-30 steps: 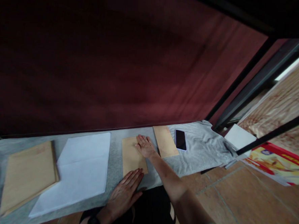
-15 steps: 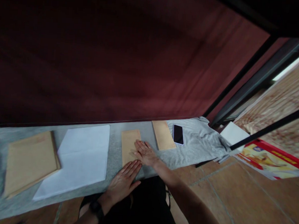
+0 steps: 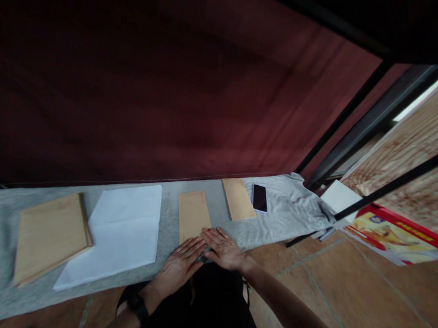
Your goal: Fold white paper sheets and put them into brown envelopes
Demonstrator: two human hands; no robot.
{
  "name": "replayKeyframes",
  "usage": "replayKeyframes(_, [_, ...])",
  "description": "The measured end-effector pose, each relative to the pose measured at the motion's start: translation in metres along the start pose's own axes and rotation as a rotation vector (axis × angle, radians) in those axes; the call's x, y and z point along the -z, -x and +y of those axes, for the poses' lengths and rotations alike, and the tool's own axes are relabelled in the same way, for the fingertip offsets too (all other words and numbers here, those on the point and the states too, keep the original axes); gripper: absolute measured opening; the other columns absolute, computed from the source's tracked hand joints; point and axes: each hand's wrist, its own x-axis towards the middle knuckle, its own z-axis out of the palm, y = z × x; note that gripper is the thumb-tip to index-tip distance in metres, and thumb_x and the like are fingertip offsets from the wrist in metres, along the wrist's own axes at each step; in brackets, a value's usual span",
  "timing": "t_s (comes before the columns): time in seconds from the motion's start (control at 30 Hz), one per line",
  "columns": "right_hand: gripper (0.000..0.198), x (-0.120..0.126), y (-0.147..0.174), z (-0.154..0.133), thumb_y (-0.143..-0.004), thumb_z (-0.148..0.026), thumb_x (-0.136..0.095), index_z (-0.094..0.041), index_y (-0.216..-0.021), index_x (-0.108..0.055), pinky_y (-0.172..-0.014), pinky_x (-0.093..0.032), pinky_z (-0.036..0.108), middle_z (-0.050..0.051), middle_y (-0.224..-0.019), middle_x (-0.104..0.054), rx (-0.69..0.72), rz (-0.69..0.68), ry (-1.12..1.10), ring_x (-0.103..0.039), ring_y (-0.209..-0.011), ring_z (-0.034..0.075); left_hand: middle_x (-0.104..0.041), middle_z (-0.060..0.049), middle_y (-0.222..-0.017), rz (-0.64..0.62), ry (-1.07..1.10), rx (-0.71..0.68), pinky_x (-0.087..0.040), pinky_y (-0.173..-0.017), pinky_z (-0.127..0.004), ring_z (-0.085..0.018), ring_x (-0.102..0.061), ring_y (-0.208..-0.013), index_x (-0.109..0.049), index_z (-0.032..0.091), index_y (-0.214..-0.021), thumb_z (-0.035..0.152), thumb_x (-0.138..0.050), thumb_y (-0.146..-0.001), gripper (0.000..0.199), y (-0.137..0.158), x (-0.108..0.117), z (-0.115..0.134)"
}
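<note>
A brown paper envelope (image 3: 193, 213) lies flat on the grey cloth before me. Across its near end rests my left hand (image 3: 179, 263), fingers stretched out flat, with a dark watch on the wrist. My right hand (image 3: 223, 248) lies at the envelope's near right corner, its fingers extended and their tips close to the left fingertips. Both palms face down and grip nothing. The envelope's near edge is hidden under the fingers. A second brown envelope (image 3: 238, 200) lies to the right, apart from my hands.
A dark-screened phone (image 3: 260, 198) lies right of the second envelope. On the left, white paper sheets (image 3: 126, 227) lie partly under a stack of brown envelopes (image 3: 53, 238). The grey cloth (image 3: 274, 231) covers a narrow surface against a dark red curtain (image 3: 152, 105). A colourful box (image 3: 400, 234) stands at right.
My right hand has slid down the envelope toward me, from its middle to its near corner. My left hand has stayed nearly in place. The view has shifted slightly.
</note>
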Motion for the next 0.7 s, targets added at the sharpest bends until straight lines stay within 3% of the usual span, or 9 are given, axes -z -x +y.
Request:
replayKeyframes(0.27, [0.064, 0.004, 0.010, -0.002, -0.101, -0.044, -0.051, -0.024, -0.157, -0.030, -0.125, -0.024, 0.042, 0.008, -0.158, -0.039, 0.002, -0.019, -0.054, -0.036, -0.147, 0.018, -0.066, -0.004, -0.135, 0.012, 0.064, 0.145, -0.047, -0.111, -0.040, -0.018, -0.060, -0.126, -0.059, 0.025, -0.136, 0.039, -0.033, -0.104, 0.044, -0.019, 0.003, -0.006])
replayKeyframes(0.5, [0.059, 0.001, 0.007, -0.002, -0.101, -0.044, -0.051, -0.024, -0.155, -0.036, -0.125, -0.025, 0.045, 0.007, -0.155, -0.045, -0.028, -0.012, -0.093, -0.040, -0.145, 0.020, -0.037, -0.010, -0.160, -0.085, -0.066, 0.211, -0.026, -0.122, -0.045, -0.022, -0.033, -0.149, -0.037, 0.017, -0.153, 0.047, -0.029, -0.103, 0.059, -0.073, -0.022, -0.043])
replayKeyframes(0.7, [0.060, 0.005, 0.005, -0.004, -0.102, -0.044, -0.049, -0.024, -0.156, -0.033, -0.124, -0.025, 0.048, 0.008, -0.156, -0.043, -0.027, -0.005, -0.105, -0.040, -0.145, 0.021, -0.039, -0.012, -0.159, -0.042, -0.137, 0.315, -0.019, -0.123, -0.047, -0.024, -0.031, -0.150, -0.037, 0.016, -0.153, 0.045, -0.029, -0.102, 0.059, -0.114, -0.029, -0.065])
